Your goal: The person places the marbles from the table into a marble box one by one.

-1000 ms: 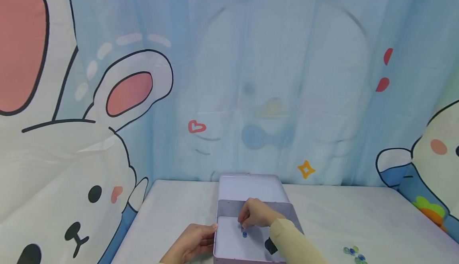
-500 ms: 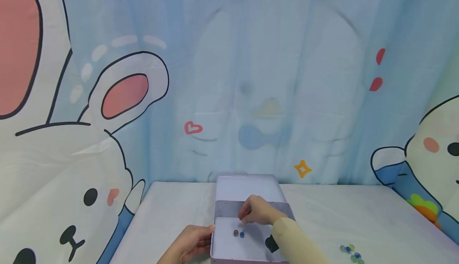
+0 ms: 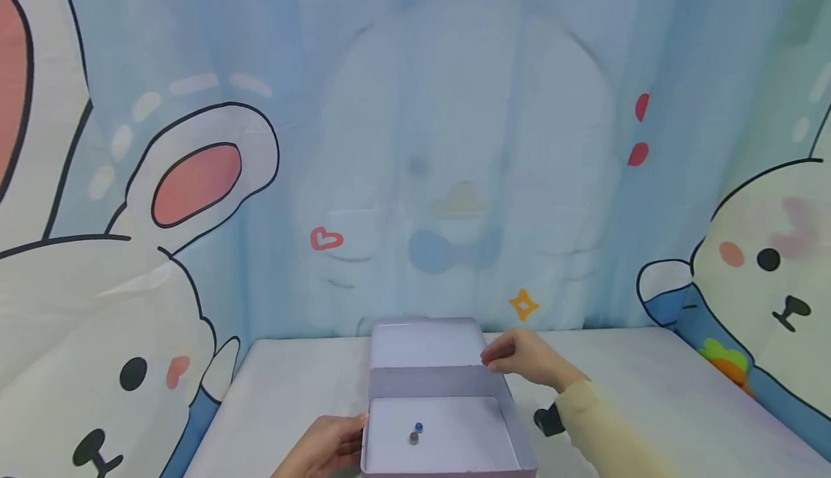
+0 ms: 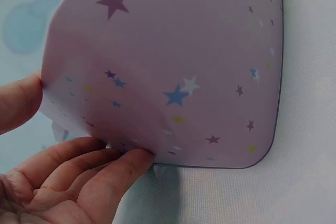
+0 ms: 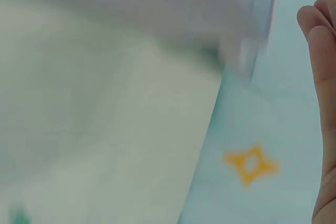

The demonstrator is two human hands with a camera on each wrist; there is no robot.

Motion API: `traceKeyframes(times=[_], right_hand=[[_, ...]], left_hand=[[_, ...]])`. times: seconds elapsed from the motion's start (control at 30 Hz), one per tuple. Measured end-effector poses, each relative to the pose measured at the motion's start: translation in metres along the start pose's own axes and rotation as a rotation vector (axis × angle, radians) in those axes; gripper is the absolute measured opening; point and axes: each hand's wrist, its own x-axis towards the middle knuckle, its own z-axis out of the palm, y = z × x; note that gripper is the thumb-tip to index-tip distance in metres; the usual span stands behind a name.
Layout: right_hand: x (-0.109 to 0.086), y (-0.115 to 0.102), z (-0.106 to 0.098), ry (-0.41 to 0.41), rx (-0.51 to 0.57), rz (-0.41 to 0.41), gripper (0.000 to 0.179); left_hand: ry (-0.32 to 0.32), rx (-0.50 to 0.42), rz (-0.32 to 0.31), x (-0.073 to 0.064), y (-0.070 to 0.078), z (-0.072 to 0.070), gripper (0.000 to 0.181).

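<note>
A lilac tin printed with stars stands on the table with its hinged lid raised at the back. On its white floor lie a blue marble and a brownish marble, side by side. My left hand grips the tin's left wall; in the left wrist view the thumb is at one edge and the fingers at the opposite edge. My right hand hovers in the air by the tin's back right corner, its fingers relaxed and holding nothing.
White cloth covers the table. Close behind the lid hangs a blue curtain with cartoon animals. A dark camera sits at my right wrist, and the cream sleeve covers part of the table's right side.
My right hand lifts out of the tin, moving right and up, leaving the brownish marble beside the blue one. The head view shifts right; the loose marbles on the table drop from sight. Left hand stays.
</note>
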Motion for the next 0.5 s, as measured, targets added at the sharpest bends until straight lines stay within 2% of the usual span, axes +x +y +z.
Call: traceKeyframes(times=[0.27, 0.37, 0.5], right_hand=[[-0.059, 0.062, -0.062, 0.124, -0.012, 0.236, 0.028], [-0.084, 0.09, -0.073, 0.141, 0.01, 0.323, 0.034], [-0.112, 0.122, -0.073, 0.15, 0.024, 0.428, 0.038]], left_hand=[[-0.022, -0.019, -0.001, -0.002, -0.001, -0.002, 0.059], [-0.019, -0.012, -0.008, -0.002, 0.0, -0.002, 0.059], [-0.017, -0.013, -0.017, -0.003, 0.001, -0.001, 0.059]])
